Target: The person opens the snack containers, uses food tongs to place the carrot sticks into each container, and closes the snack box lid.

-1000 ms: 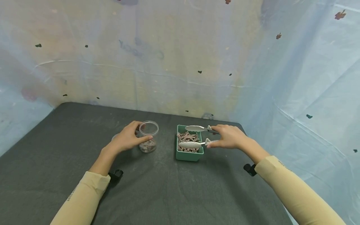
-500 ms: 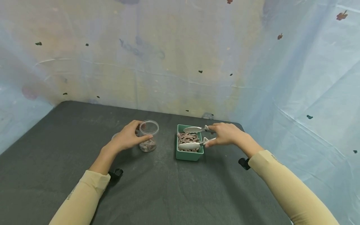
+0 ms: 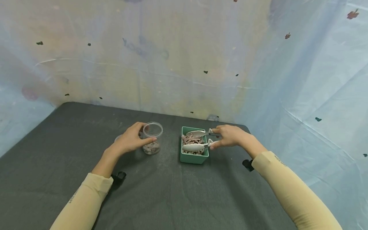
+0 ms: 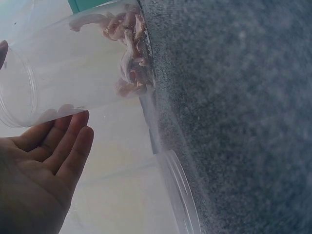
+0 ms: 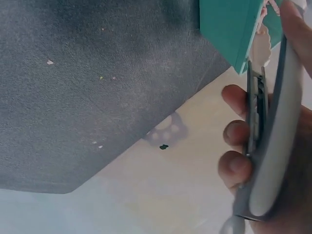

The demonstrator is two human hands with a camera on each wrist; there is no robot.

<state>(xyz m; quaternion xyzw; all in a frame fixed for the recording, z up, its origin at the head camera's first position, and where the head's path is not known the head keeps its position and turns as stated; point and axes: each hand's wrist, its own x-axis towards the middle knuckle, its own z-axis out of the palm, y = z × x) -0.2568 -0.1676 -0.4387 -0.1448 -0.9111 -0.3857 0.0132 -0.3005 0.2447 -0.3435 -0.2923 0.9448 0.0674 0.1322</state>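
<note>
My left hand (image 3: pixel 129 139) holds a clear plastic jar (image 3: pixel 156 134) around its upper part, thumb on the near side. The jar stands upright and uncapped, with pinkish strips (image 4: pixel 131 53) that look like meat in its bottom. In my right hand (image 3: pixel 230 136) is a pair of tongs (image 3: pixel 194 147), gripped by the handles, with white scalloped tips spread apart. Those tips lie over and among more such strips (image 3: pixel 187 140) in a green rectangular box (image 3: pixel 193 159). Whether any strip is pinched between them cannot be seen.
Dark grey cloth (image 3: pixel 161 191) covers the table. Behind my left hand is another clear round plastic piece (image 4: pixel 183 195), mostly hidden in the head view. Patterned plastic sheeting (image 3: pixel 172 57) hangs along the table's far edge and right side. Small crumbs (image 5: pixel 50 62) lie on the cloth.
My right hand has moved left and slightly up in view, bringing the tongs' tips farther over the strips in the green box. The left hand and the jar have stayed in place.
</note>
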